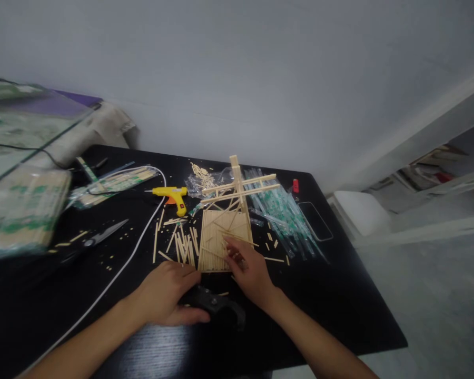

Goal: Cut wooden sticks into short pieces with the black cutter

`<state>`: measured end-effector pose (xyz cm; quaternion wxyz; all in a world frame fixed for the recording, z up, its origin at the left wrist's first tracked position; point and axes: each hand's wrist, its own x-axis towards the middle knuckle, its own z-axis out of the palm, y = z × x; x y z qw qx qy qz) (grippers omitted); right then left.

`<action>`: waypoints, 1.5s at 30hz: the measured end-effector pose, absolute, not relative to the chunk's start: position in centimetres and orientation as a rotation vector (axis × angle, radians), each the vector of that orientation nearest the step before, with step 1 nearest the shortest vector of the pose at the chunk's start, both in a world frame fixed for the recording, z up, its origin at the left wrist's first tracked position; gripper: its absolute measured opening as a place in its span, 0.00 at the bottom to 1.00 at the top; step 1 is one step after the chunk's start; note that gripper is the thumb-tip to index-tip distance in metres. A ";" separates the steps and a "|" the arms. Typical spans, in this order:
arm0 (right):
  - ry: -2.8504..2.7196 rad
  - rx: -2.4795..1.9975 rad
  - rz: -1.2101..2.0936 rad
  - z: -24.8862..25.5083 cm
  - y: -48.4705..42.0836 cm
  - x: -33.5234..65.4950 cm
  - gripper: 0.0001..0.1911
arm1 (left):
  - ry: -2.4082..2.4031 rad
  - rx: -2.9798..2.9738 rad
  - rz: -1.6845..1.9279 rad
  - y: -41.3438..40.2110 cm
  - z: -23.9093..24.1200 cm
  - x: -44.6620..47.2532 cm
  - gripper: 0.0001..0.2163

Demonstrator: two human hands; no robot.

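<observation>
The black table (339, 316) fills most of the view. At its middle lies a flat panel of sticks (215, 237) with a cross frame (239, 189) rising from its far edge.

The left hand (168, 295) rests just at the panel's near left corner, fingers curled over a black tool (217, 305); whether it grips the tool, I cannot tell. The right hand (250, 271) reaches onto the panel, fingers close together, tips down on a thin stick (240, 241) lying slantwise across it; pinching or only pressing, I cannot tell.

It looks like the stick is being placed on the panel. That work calls for a light touch so the frame is not knocked.

A glue gun (174, 196) and loose sticks (181, 245) lie to the left.
</observation>
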<state>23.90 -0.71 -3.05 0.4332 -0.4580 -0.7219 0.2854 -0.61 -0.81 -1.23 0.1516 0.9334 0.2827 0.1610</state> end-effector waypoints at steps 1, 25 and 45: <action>-1.820 -1.144 0.667 -3.1 -0.7 24.0 0.20 | 0.818 2.676 0.463 -0.8 -1.2 -0.6 0.28; -2.293 -0.899 0.633 -0.9 -1.3 24.2 0.07 | 1.397 1.882 1.015 0.6 -1.1 -2.1 0.19; -2.279 -1.097 0.698 -1.6 -1.7 23.4 0.08 | 1.252 2.037 0.860 -0.2 -0.8 -1.2 0.15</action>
